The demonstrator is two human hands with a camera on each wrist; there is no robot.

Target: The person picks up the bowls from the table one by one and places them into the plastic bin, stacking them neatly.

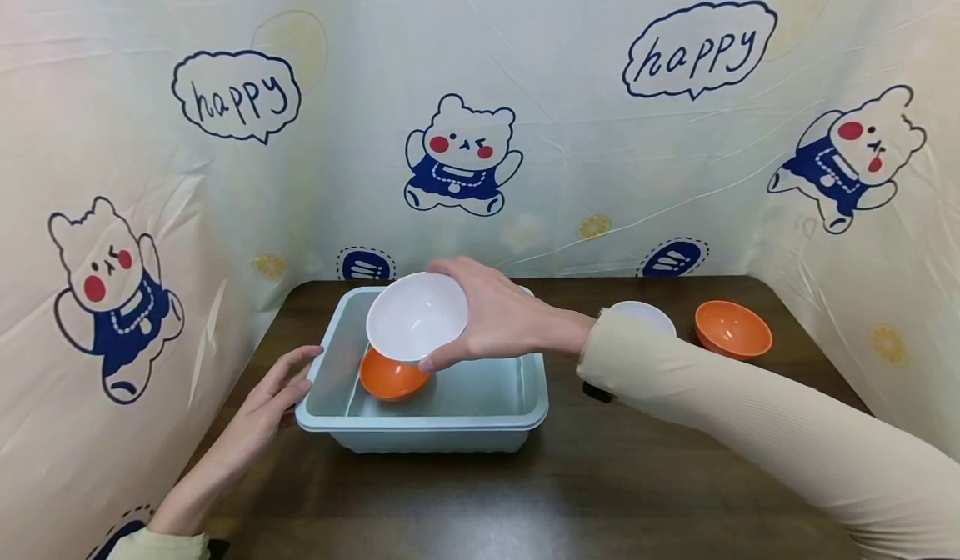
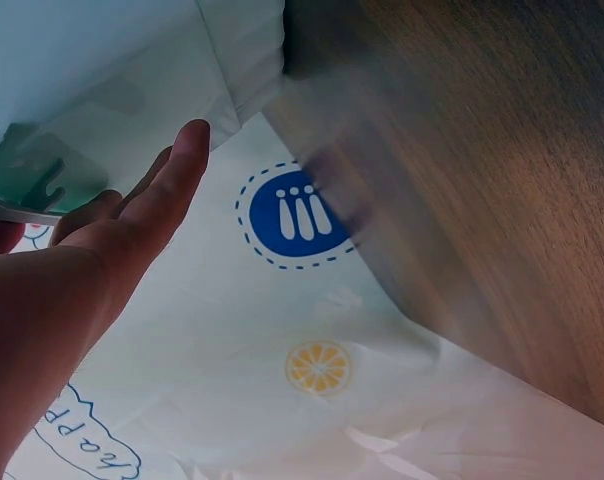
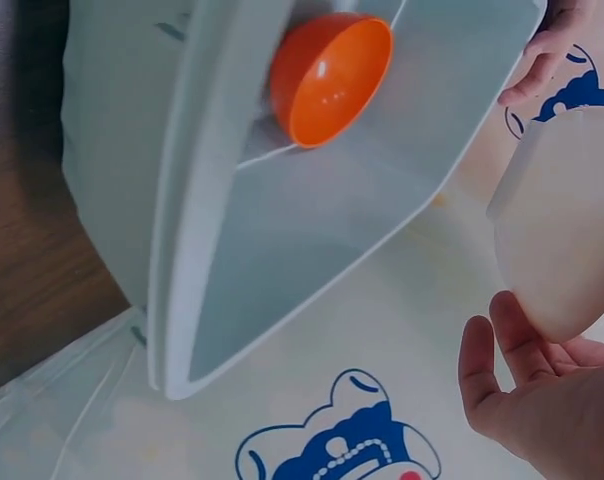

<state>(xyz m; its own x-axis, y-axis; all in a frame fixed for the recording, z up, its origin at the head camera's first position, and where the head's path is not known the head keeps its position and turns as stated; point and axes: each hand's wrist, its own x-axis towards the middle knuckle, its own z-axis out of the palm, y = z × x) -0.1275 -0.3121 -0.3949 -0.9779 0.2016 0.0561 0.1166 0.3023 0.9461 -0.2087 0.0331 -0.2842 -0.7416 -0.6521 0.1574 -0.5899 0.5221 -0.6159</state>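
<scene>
My right hand (image 1: 491, 314) grips a white bowl (image 1: 416, 317) by its right side, thumb at the near edge. The bowl is tilted above a pale blue-green plastic basin (image 1: 480, 389), its inside facing the head camera. Inside the basin, toward the left, lies an orange bowl (image 1: 392, 377), partly hidden by the white one. In the right wrist view the held white bowl (image 3: 562, 220) shows its pale outer side beside the fingers. My left hand (image 1: 270, 393) touches the basin's left side near the rim; the left wrist view shows its fingers (image 2: 172, 185) nearly straight along the outer wall.
Right of the basin, another white bowl (image 1: 643, 317) stands partly behind my right forearm, with a second orange bowl (image 1: 732, 329) beside it. All stand on a dark wooden table (image 1: 637, 477). A printed cloth (image 1: 562, 152) with bears surrounds the table's back and sides.
</scene>
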